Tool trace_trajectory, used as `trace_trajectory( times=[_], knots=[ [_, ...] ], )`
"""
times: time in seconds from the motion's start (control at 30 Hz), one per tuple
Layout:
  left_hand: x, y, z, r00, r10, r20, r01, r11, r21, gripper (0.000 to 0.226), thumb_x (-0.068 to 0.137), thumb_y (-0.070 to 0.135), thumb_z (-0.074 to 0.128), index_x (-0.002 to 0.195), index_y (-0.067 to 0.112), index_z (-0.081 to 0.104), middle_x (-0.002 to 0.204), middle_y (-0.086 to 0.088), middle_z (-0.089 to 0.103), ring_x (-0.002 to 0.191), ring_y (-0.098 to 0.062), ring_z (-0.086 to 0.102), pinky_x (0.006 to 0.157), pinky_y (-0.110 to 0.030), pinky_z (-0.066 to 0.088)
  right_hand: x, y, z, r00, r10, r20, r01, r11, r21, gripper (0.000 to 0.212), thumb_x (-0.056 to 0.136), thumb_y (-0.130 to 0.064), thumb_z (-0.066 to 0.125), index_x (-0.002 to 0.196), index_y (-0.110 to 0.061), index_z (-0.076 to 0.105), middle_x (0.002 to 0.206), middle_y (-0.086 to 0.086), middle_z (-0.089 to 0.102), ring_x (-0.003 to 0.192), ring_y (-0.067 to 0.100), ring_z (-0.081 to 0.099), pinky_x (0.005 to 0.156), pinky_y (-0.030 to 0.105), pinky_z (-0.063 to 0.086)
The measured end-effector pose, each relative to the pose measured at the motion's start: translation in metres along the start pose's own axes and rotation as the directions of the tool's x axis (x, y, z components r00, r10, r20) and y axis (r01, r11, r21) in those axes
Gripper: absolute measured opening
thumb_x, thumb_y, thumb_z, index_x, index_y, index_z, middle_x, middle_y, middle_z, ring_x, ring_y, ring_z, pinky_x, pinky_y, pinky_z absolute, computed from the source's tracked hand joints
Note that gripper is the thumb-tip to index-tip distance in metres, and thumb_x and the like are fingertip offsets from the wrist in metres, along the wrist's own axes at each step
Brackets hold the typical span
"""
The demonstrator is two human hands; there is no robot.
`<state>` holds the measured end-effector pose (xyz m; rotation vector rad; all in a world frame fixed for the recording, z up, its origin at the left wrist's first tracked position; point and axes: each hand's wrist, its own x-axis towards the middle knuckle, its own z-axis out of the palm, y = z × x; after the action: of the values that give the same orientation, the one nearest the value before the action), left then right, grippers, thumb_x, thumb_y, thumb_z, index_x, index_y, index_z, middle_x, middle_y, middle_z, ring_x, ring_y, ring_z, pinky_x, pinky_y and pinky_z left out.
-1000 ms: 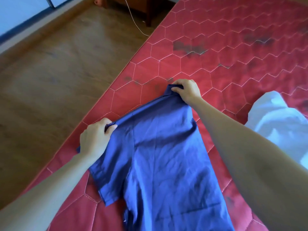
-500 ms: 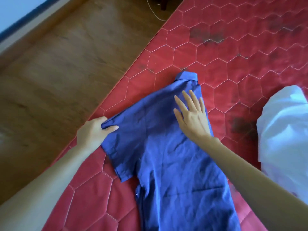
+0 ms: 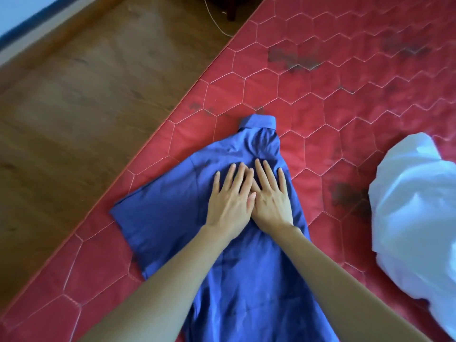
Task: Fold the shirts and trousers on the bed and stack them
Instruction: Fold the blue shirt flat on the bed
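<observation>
A blue collared shirt (image 3: 162, 218) lies flat on the red quilted bed (image 3: 320, 99), folded lengthwise, its collar pointing away from me and one short sleeve spread out to the left. My left hand (image 3: 229, 201) and my right hand (image 3: 270, 196) lie side by side on the shirt's upper part, palms down, fingers straight, pressing the cloth. Neither hand grips anything. The shirt's lower end runs out of the frame at the bottom.
A crumpled white garment (image 3: 417, 218) lies on the bed at the right. The bed's left edge (image 3: 158, 124) runs diagonally, with brown wooden floor (image 3: 86, 107) beyond it. A thin cord (image 3: 217, 23) trails on the floor at the top.
My left hand let go of the sleeve's shoulder edge and moved right onto the shirt, flat beside my right hand. The right hand earlier released the collar and laid flat.
</observation>
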<state>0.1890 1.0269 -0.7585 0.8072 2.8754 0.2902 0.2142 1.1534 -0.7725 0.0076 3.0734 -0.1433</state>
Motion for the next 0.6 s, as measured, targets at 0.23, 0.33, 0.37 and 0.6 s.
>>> trace_trajectory(
  times=[0.23, 0.33, 0.37, 0.6],
  knots=[
    [-0.012, -0.079, 0.003, 0.991, -0.121, -0.065, 0.127, 0.987, 0.099, 0.056, 0.097, 0.04, 0.026, 0.147, 0.018, 0.041, 0.157, -0.01, 0.029, 0.144, -0.029, 0.028, 0.114, -0.055, 0.021, -0.001, -0.001, 0.004, 0.994, 0.081, -0.068, -0.076, 0.995, 0.07, 0.051, 0.1, -0.032, 0.028, 0.15, -0.022, 0.03, 0.158, 0.006, 0.026, 0.147, 0.024, 0.02, 0.12, 0.047, 0.006],
    [-0.034, -0.107, -0.005, 0.975, -0.212, -0.072, 0.218, 0.972, 0.088, 0.058, 0.098, 0.039, 0.022, 0.149, 0.017, 0.036, 0.158, -0.012, 0.025, 0.145, -0.031, 0.025, 0.114, -0.057, 0.02, 0.0, -0.002, 0.002, 0.994, 0.098, -0.042, -0.095, 0.993, 0.073, 0.051, 0.102, -0.032, 0.03, 0.152, -0.024, 0.026, 0.16, 0.005, 0.02, 0.148, 0.022, 0.015, 0.121, 0.046, 0.003],
    [-0.041, -0.113, -0.008, 0.966, -0.25, -0.065, 0.255, 0.963, 0.082, 0.059, 0.097, 0.039, 0.02, 0.15, 0.016, 0.034, 0.158, -0.012, 0.024, 0.146, -0.032, 0.024, 0.114, -0.057, 0.019, 0.0, -0.003, 0.001, 0.994, 0.107, -0.032, -0.105, 0.992, 0.067, 0.051, 0.102, -0.033, 0.03, 0.152, -0.024, 0.025, 0.16, 0.005, 0.019, 0.148, 0.021, 0.013, 0.12, 0.047, 0.002],
    [-0.058, -0.111, -0.01, 0.937, -0.343, -0.058, 0.346, 0.937, 0.055, 0.062, 0.096, 0.04, 0.016, 0.152, 0.015, 0.028, 0.159, -0.013, 0.021, 0.148, -0.03, 0.017, 0.116, -0.058, 0.014, 0.028, -0.016, -0.013, 0.968, -0.156, -0.196, 0.138, 0.985, -0.1, 0.048, 0.099, -0.034, 0.038, 0.144, -0.016, 0.044, 0.151, 0.015, 0.037, 0.142, 0.031, 0.032, 0.114, 0.057, 0.024]
  ],
)
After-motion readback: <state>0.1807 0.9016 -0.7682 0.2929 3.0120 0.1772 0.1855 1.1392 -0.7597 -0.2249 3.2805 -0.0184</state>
